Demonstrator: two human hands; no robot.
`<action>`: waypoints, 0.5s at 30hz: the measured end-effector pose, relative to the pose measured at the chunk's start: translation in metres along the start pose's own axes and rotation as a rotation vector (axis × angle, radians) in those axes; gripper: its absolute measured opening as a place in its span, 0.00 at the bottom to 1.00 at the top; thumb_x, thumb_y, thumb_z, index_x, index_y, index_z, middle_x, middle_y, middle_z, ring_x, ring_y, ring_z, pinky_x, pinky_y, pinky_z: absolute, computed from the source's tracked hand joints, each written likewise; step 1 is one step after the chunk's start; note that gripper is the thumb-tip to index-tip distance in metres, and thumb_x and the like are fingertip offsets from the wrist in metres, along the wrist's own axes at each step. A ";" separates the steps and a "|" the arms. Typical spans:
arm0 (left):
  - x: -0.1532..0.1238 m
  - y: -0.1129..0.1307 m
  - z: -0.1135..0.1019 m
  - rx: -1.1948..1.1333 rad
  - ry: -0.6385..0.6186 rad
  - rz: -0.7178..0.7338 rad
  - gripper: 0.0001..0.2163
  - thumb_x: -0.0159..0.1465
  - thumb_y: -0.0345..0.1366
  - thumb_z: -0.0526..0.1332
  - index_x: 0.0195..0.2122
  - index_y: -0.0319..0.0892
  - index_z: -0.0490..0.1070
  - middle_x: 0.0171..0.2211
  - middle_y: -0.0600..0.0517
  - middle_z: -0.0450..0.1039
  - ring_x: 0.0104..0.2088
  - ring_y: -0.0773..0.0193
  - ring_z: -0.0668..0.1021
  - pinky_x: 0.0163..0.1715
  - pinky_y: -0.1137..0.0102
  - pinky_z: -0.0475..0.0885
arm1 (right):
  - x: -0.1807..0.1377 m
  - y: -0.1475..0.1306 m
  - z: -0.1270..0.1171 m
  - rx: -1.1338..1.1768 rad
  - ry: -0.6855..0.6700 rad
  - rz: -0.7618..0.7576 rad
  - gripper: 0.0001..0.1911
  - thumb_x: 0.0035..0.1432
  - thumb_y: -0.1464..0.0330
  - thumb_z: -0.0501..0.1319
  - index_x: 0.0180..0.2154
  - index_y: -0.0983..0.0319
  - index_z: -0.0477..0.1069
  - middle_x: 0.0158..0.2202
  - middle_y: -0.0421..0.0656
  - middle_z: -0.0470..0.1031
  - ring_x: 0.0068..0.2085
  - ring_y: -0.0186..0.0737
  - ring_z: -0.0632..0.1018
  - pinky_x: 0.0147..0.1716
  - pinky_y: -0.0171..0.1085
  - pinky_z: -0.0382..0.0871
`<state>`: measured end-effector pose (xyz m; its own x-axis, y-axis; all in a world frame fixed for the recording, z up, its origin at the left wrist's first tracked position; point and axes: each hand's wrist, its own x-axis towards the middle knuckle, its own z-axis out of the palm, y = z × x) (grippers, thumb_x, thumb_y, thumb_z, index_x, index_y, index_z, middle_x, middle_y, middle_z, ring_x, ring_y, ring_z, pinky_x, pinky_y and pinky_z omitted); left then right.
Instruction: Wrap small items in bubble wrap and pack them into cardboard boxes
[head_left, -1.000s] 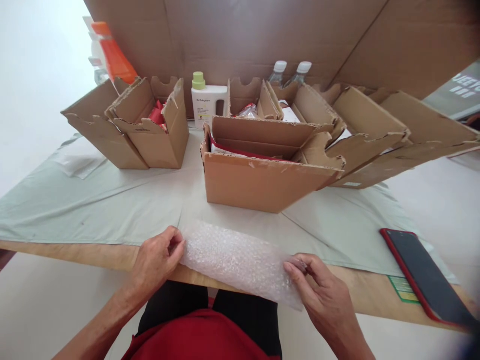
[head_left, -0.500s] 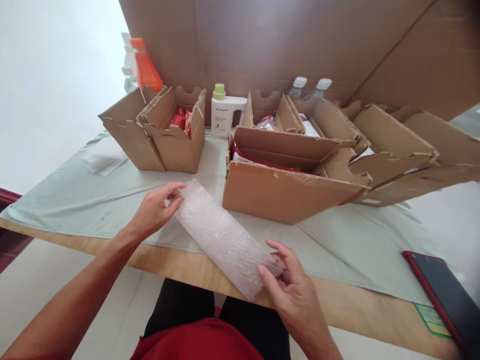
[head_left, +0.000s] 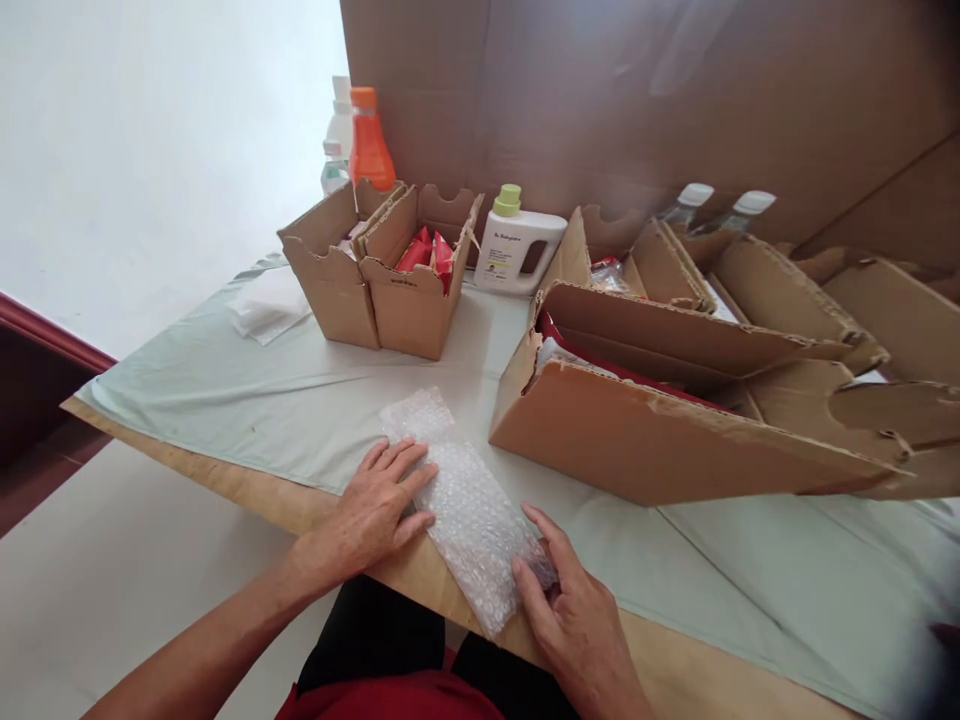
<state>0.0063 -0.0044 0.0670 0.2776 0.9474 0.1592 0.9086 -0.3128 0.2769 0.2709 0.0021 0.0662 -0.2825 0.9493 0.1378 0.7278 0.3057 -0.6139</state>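
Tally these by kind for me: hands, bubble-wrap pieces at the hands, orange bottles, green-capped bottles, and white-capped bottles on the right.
Hands, left hand and right hand: 2
Bubble-wrap piece: 1
Orange bottle: 1
Green-capped bottle: 1
White-capped bottles on the right: 2
Total: 7

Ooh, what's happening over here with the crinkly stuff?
Someone is handling a strip of clear plastic bubble wrap with two bare hands. The left hand lies palm down on it, and the right hand curls at its near end; how firmly that one grips is hidden. The strip lies slantwise over a pale green cloth and the bare wooden table edge. Beyond it stand open brown cardboard boxes and a white plastic bottle with a green cap.
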 end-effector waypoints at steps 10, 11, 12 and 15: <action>0.003 -0.016 -0.008 0.004 -0.021 -0.043 0.25 0.63 0.42 0.68 0.60 0.44 0.71 0.69 0.38 0.63 0.69 0.37 0.63 0.66 0.38 0.56 | -0.004 -0.014 -0.020 0.158 -0.261 0.063 0.27 0.65 0.63 0.53 0.63 0.59 0.71 0.26 0.39 0.78 0.25 0.39 0.76 0.29 0.36 0.74; 0.004 -0.018 -0.007 -0.001 -0.053 -0.047 0.26 0.63 0.44 0.67 0.61 0.44 0.70 0.68 0.38 0.64 0.69 0.38 0.63 0.66 0.38 0.56 | -0.007 -0.014 -0.019 0.178 -0.260 0.061 0.26 0.65 0.63 0.54 0.62 0.58 0.72 0.29 0.40 0.79 0.26 0.40 0.77 0.30 0.36 0.74; 0.006 -0.020 -0.008 -0.008 -0.081 -0.047 0.26 0.63 0.44 0.67 0.61 0.43 0.70 0.67 0.38 0.65 0.69 0.38 0.64 0.66 0.37 0.56 | -0.009 -0.014 -0.018 0.206 -0.258 0.063 0.26 0.65 0.63 0.55 0.62 0.57 0.73 0.32 0.41 0.81 0.28 0.40 0.79 0.32 0.37 0.75; 0.007 -0.021 -0.013 -0.029 -0.102 -0.046 0.26 0.62 0.44 0.68 0.60 0.43 0.71 0.67 0.38 0.65 0.69 0.37 0.63 0.65 0.35 0.54 | -0.015 -0.014 -0.014 0.342 -0.248 0.114 0.24 0.64 0.61 0.58 0.59 0.55 0.76 0.45 0.45 0.83 0.38 0.43 0.82 0.37 0.38 0.78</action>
<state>-0.0152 0.0077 0.0749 0.2678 0.9622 0.0492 0.9119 -0.2696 0.3093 0.2739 -0.0154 0.0840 -0.3841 0.9166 -0.1108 0.5260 0.1186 -0.8422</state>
